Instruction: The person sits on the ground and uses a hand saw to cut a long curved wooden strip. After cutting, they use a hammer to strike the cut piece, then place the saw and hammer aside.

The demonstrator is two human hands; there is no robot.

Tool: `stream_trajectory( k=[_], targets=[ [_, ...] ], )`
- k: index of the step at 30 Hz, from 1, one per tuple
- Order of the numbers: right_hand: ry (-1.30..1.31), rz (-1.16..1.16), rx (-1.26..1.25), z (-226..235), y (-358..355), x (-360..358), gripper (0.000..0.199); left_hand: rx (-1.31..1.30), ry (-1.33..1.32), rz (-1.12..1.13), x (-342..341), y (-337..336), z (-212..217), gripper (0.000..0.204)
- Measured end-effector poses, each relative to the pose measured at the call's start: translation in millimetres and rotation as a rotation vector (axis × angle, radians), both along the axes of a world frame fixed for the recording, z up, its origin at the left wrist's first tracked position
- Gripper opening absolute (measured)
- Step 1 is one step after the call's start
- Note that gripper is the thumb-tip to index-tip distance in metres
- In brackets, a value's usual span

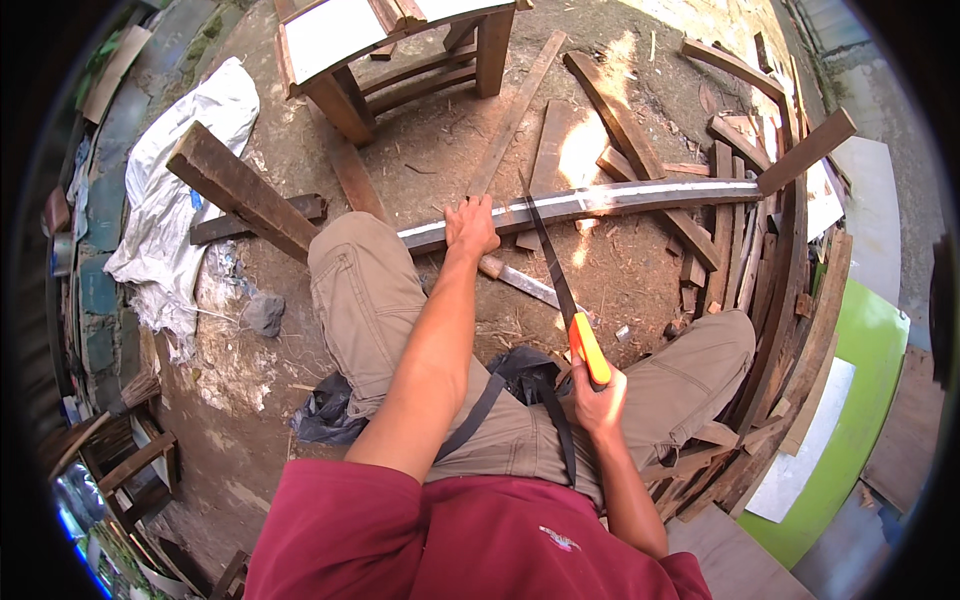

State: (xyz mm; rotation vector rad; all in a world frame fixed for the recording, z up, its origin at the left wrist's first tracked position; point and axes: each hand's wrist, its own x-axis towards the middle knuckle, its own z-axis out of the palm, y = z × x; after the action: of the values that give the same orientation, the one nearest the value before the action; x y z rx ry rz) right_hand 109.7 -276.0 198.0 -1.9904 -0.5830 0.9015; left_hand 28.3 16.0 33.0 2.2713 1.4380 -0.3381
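Note:
A long narrow wooden plank lies across in front of me, resting between my knees and a pile of wood. My left hand presses down on the plank near its left part. My right hand grips the orange handle of a hand saw, whose dark blade slants up and left to the plank's edge just right of my left hand. A machete-like blade with a wooden handle lies on the dirt below the plank.
A thick wooden beam leans over my left knee. A wooden stool frame stands ahead. Scrap boards pile up on the right, a white sack on the left, a black bag by my thigh, a green panel at far right.

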Motion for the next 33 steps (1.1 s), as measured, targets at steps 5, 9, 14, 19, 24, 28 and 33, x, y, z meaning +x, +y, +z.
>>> stream_trajectory(
  k=[5, 9, 14, 19, 24, 28, 33],
  targets=[
    [0.094, 0.009, -0.037, 16.4, 10.3, 11.3, 0.02, 0.024, 0.002, 0.005, -1.9, -1.3, -9.8, 0.053],
    [0.019, 0.031, -0.047, 20.1, 3.5, 13.5, 0.019, -0.013, 0.005, 0.013, -0.9, -0.8, -5.7, 0.054],
    [-0.023, 0.054, -0.018, 4.4, 16.5, 16.9, 0.022, 0.016, -0.023, 0.016, -2.3, -3.0, -9.2, 0.051],
    [-0.073, 0.031, -0.02, 12.6, 9.0, 10.4, 0.025, 0.012, -0.026, 0.012, -1.8, -1.7, 0.7, 0.049],
    [-0.099, 0.06, -0.08, 1.1, 24.2, 15.7, 0.029, 0.061, -0.031, 0.026, -2.2, 1.4, -9.4, 0.047],
    [-0.073, 0.018, -0.04, 6.9, 10.8, 12.3, 0.028, -0.029, -0.029, 0.029, 0.9, 0.5, -1.3, 0.053],
    [-0.11, 0.027, -0.016, 0.9, 14.0, 11.8, 0.028, 0.01, -0.026, 0.035, 3.3, 0.6, 1.1, 0.053]
  ],
)
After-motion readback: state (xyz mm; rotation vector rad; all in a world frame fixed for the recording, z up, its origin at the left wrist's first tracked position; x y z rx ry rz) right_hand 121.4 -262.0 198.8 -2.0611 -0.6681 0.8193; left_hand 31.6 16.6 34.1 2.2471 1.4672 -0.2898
